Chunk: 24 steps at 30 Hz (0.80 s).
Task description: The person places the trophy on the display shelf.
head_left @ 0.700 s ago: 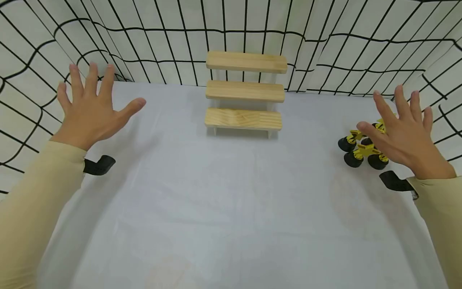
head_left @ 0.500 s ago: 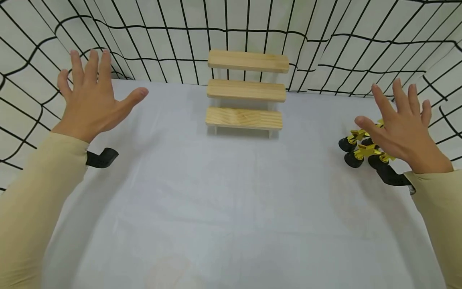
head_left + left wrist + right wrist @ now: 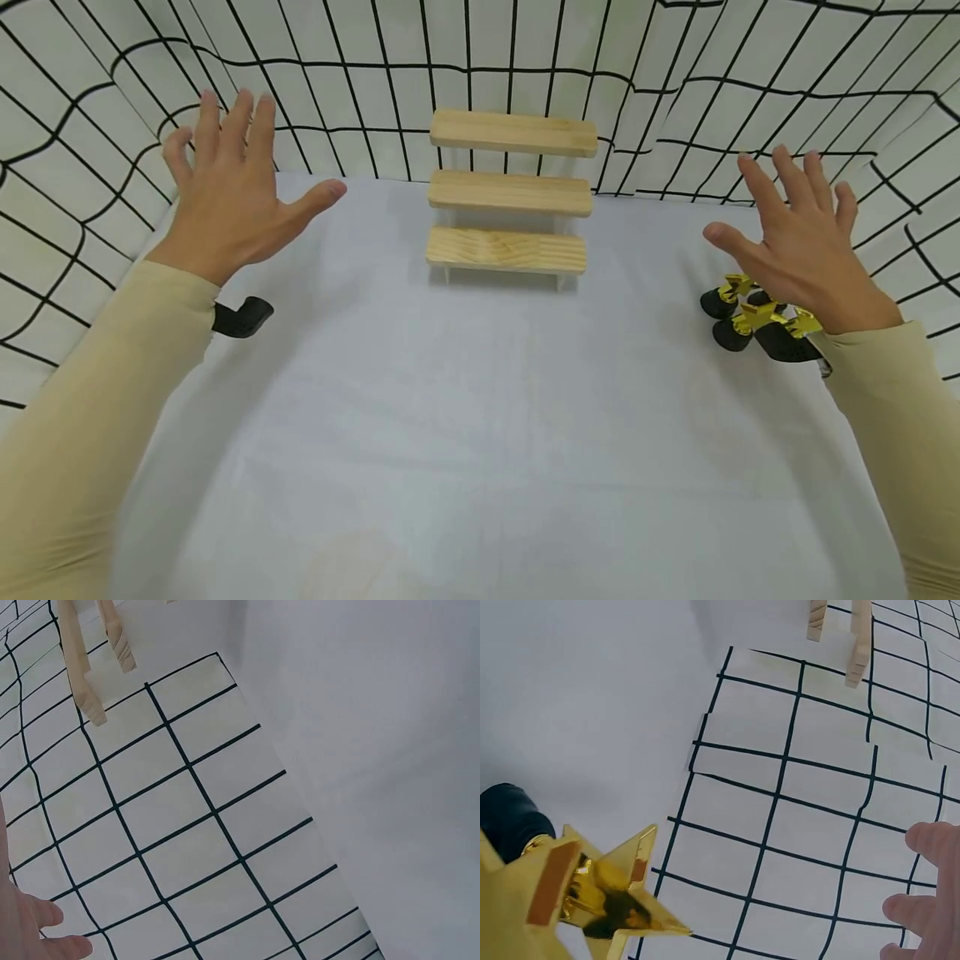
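My left hand hovers at the upper left of the head view, fingers spread, holding nothing. Two of its fingers show at the lower left of the left wrist view. My right hand is raised with straight fingers and a spread thumb, also without anything in it. Below and partly behind it, several gold star trophies with black bases stand together on the white surface; the hand and wrist hide some of them. One gold star fills the lower left of the right wrist view, apart from the fingertips.
A three-tier wooden step shelf stands at the back centre of the white cloth surface. Black wire grid panels enclose the back and sides. Black camera mounts stick out at both wrists.
Both hands have moved inward and slightly away from the person, the left one rightward and the right one leftward. The trophies and shelf have stayed put.
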{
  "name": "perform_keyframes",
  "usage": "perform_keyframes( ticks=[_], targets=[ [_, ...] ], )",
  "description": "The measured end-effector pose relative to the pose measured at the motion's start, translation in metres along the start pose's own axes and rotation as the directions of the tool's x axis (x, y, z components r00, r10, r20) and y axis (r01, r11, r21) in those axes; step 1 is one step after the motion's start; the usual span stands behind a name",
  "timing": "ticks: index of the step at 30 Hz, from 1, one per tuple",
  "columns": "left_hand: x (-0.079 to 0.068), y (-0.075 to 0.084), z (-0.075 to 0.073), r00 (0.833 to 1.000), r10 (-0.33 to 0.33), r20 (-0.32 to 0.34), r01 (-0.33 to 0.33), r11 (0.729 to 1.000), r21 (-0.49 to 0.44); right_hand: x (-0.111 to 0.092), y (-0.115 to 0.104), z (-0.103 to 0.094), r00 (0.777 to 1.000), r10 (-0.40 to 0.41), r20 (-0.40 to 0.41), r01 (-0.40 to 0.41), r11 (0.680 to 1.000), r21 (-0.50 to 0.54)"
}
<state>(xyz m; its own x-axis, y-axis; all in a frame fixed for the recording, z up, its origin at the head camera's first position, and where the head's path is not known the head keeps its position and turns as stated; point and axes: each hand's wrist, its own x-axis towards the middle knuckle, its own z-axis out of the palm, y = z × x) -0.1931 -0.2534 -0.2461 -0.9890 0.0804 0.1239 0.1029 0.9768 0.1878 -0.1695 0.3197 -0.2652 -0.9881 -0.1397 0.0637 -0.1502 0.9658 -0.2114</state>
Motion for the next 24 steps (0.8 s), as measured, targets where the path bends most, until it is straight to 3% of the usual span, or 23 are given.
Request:
perform_keyframes(
  ticks=[13, 24],
  targets=[
    [0.015, 0.017, 0.008, 0.998, 0.069, 0.017, -0.069, 0.997, 0.025, 0.020, -0.021, -0.004, 0.999, -0.044, -0.006, 0.044, 0.999, -0.024],
    [0.022, 0.037, 0.017, 0.978, 0.206, -0.030, -0.205, 0.978, 0.036, 0.043, -0.052, 0.003, 0.996, -0.093, -0.002, 0.093, 0.995, -0.027]
  ],
)
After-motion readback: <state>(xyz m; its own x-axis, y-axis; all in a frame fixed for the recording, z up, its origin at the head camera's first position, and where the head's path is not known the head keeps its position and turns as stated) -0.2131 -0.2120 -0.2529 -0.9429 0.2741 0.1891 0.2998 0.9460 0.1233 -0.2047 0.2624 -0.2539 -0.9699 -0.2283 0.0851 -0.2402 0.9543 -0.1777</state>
